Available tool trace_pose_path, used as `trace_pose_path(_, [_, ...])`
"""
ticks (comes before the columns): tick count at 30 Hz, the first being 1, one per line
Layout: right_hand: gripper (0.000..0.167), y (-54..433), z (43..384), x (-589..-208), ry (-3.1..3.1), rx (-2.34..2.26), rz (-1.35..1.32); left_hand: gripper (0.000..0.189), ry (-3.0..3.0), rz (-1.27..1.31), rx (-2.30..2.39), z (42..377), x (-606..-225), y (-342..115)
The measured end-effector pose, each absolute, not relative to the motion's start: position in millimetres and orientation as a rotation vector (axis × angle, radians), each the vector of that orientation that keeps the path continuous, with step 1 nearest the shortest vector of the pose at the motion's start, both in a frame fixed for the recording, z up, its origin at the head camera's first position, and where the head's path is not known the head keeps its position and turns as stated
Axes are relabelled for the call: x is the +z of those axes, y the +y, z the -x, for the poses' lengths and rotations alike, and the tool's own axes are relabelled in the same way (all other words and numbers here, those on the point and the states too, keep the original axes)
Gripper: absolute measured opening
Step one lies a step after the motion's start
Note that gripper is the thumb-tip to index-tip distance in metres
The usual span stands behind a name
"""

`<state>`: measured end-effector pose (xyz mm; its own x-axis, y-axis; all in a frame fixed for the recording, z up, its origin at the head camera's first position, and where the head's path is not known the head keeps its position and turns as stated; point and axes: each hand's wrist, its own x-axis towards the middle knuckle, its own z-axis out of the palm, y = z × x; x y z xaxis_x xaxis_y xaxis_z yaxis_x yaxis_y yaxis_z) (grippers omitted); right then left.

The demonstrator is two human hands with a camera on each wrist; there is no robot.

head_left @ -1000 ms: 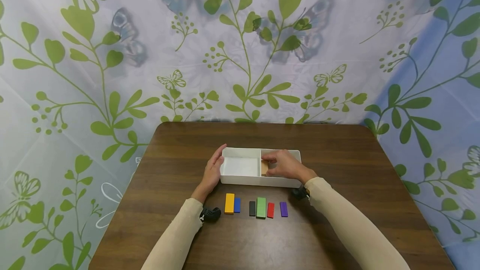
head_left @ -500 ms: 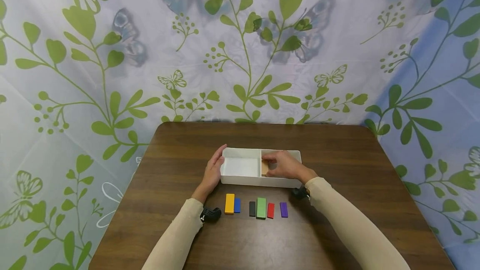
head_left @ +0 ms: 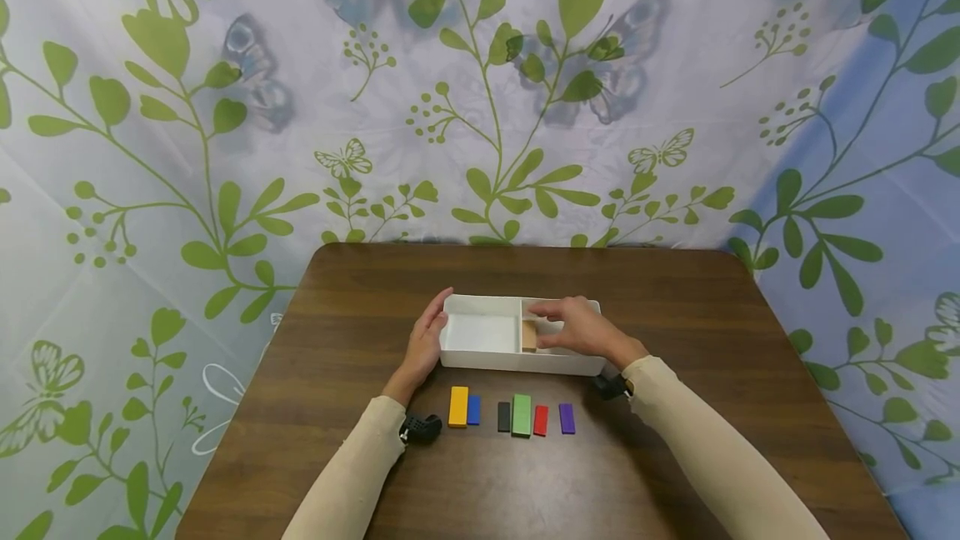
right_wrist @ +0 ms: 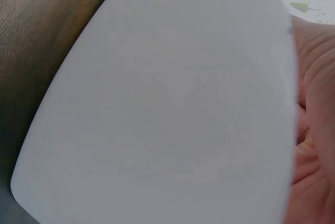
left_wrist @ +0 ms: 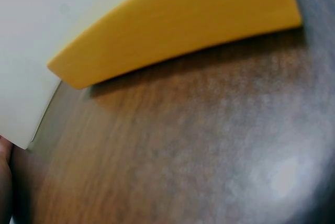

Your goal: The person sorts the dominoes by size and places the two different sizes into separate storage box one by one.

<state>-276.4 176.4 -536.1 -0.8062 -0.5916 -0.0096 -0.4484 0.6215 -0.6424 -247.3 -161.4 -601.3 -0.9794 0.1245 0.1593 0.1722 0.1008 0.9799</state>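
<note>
A white two-compartment box (head_left: 480, 361) lies on the table, its divider right of the middle. My left hand (head_left: 425, 348) rests along the box's left end, fingers fairly straight. Over the right compartment is my right hand (head_left: 588, 330), thumb and fingers spread apart with nothing seen between them. A tan wooden block (head_left: 529, 336) sits in that compartment against the divider, just left of the right thumb. In the right wrist view the box wall (right_wrist: 167, 98) hides most of the right hand (right_wrist: 316, 119).
In front of the box lie a yellow block (head_left: 458, 407), a blue block (head_left: 474, 410), a black block (head_left: 504, 417), a green block (head_left: 522, 416), a red block (head_left: 541, 421) and a purple block (head_left: 567, 419). A patterned cloth (head_left: 480, 107) hangs behind the brown table (head_left: 652, 282).
My right hand has let go of the tan block and shifted slightly to the right, leaving the block by the divider. The left hand has stayed at the box's left end.
</note>
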Motion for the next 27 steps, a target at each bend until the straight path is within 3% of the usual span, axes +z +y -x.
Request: trace_pose_path(27, [0.069,205,247,-507,2.647,-1.067,0.834,0.05,-2.316,0.297,-2.053,247,-601,-162])
